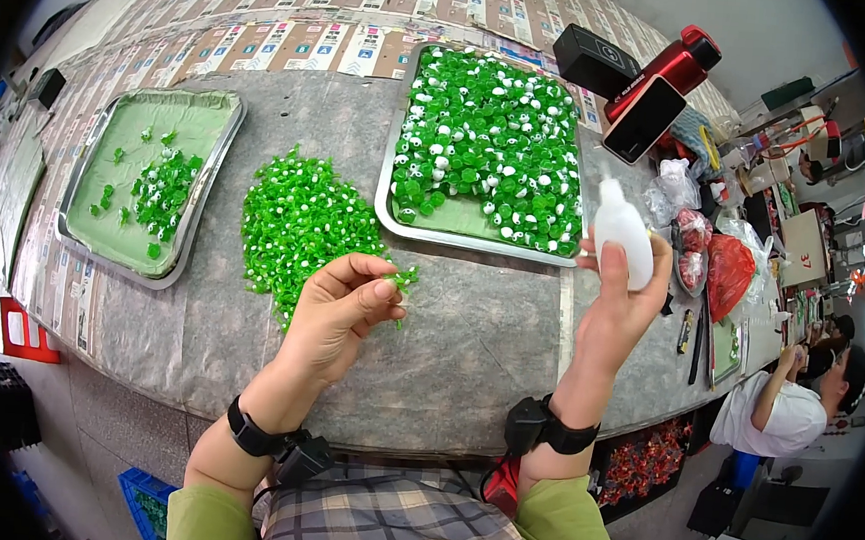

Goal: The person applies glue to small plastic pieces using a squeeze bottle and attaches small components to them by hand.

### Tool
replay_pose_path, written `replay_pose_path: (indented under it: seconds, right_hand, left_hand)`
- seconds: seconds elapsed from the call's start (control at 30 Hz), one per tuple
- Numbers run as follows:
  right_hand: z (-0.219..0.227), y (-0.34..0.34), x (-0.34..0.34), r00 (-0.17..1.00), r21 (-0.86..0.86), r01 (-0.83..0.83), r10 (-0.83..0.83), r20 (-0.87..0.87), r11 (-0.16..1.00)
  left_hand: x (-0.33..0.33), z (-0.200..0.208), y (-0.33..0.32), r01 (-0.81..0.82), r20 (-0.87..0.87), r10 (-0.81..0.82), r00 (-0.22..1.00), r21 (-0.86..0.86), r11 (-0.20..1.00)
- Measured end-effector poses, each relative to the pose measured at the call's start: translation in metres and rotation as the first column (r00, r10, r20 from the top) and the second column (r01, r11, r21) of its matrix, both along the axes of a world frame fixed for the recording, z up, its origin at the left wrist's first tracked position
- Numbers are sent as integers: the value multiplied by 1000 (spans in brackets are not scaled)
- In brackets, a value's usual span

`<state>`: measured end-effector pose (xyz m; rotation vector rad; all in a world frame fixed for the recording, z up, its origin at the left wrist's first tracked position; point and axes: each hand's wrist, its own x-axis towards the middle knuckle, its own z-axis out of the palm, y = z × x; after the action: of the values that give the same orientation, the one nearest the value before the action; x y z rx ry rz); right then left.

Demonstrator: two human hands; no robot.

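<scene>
Between the thumb and fingers of my left hand a small green plastic piece is pinched, above the table's near middle. A white squeeze bottle, nozzle up and slightly tilted, is gripped in my right hand. Just beyond my left hand lies a heap of small green and white pieces. A metal tray full of green and white frog-like pieces stands at the far middle, left of the bottle. Farther left, another tray lined in green holds a small cluster of green figures.
At the back right stand a black box, a red bottle and a phone. Plastic bags, one of them red, crowd the right side. A person in a white shirt sits there. Below the left edge is a red stool.
</scene>
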<state>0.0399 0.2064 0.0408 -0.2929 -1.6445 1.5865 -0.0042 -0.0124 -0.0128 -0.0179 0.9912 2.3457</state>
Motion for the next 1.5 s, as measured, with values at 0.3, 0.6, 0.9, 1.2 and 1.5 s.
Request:
replay_pose_path:
  seconds: [0.3, 0.6, 0.9, 1.2, 1.5]
  right_hand:
    - [-82, 118, -3, 907, 134, 266, -295, 299, 954]
    - [-16, 52, -13, 806, 709, 421, -591, -7, 566]
    - [-36, -32, -83, 845, 785, -534, 171, 507, 315]
    - [-17, -42, -63, 737, 276, -631, 449, 506, 725]
    - [-33, -57, -12, 563, -526, -641, 808, 174, 560]
  left_hand:
    - [0, 3, 1, -60, 18, 61, 998, -34, 998]
    - [-3, 1, -2, -47, 32, 48, 998, -21, 999]
    - [-5, 3, -2, -49, 39, 49, 998, -5, 999]
    - [-5, 1, -5, -31, 47, 30, 998, 11, 999]
    - [-3, 0, -1, 47, 19, -47, 999, -1, 999]
